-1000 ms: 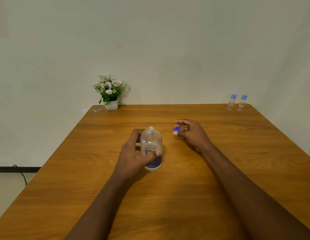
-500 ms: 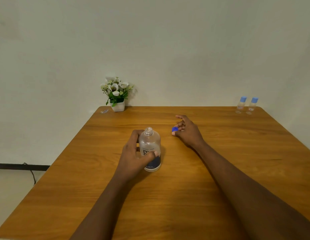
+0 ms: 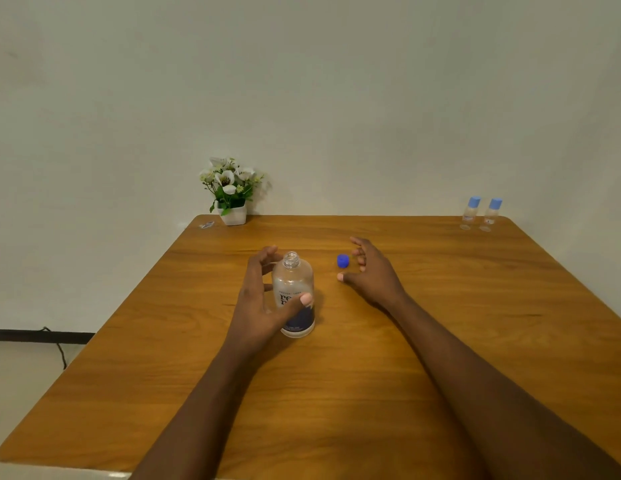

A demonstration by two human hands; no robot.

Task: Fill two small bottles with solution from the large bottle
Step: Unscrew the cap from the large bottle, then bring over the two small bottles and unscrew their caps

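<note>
item 1: large bottle. clear glass, upright, near the middle of the worktop, neck open and uncapped. the label shows a line of small print too fine to read, then large dark letters beginning "re", the rest hidden behind a thumb. a dark blue band with unreadable small print wraps the base.

item 2: left hand. it grips the large bottle, thumb across the label front, fingers curled round the far side.

item 3: blue cap. it rests on the worktop just right of the large bottle, apart from it.

item 4: right hand. spread wide and holding nothing, thumb and fingers either side of the blue cap; no contact with it can be seen.

item 5: left small bottle and right small bottle. clear, with light blue caps on, upright and side by side at the far right corner, well apart from both hands. each carries a small white label whose writing is too small to read.

item 6: flower pot. white, with white flowers and green leaves, at the far left corner by the wall.

item 7: small flat object. just left of the flower pot, not identifiable.
</note>
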